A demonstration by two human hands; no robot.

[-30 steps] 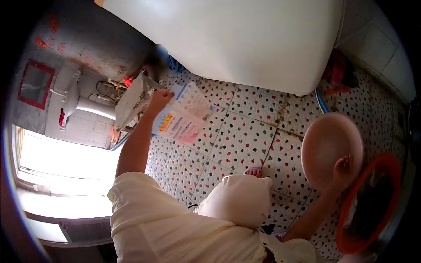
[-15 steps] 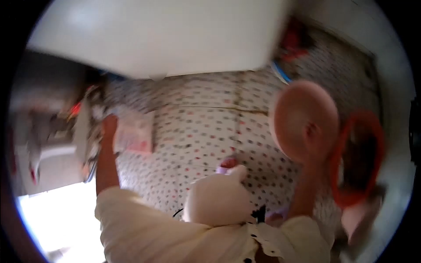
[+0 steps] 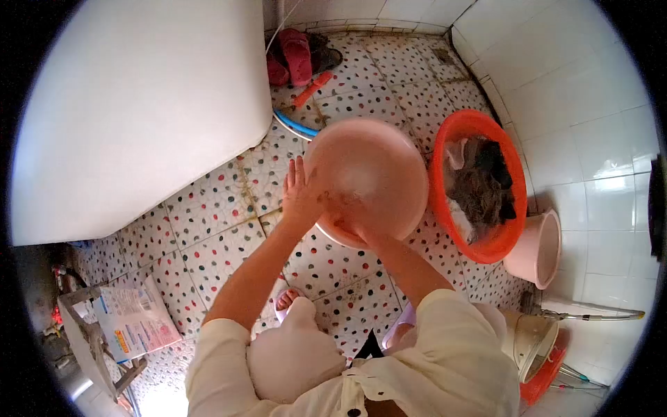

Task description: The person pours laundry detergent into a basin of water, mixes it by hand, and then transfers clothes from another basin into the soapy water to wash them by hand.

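Observation:
A pale pink basin [image 3: 385,160] sits on the speckled floor in front of me, with what looks like water in it. At its left rim, my left hand [image 3: 301,198] is open, the fingers stretched out away from me. My right hand [image 3: 345,214] reaches down inside the basin near its front edge; its fingers are blurred, so I cannot make out whether they hold anything. Just right of the basin stands an orange-red tub [image 3: 515,184] with dark and light cloth [image 3: 479,177] soaking in it.
A large white appliance or cabinet [image 3: 153,104] fills the upper left. Pink slippers [image 3: 297,59] and a blue-edged round thing [image 3: 295,125] lie beyond it. At right, a pink bucket [image 3: 545,247] and a beige bucket [image 3: 531,340] line the tiled wall. A printed packet [image 3: 135,320] is at lower left.
My view has turned, so the basin now appears nearer the middle. My left hand has come from far left to the basin's rim. My right hand is still in the basin.

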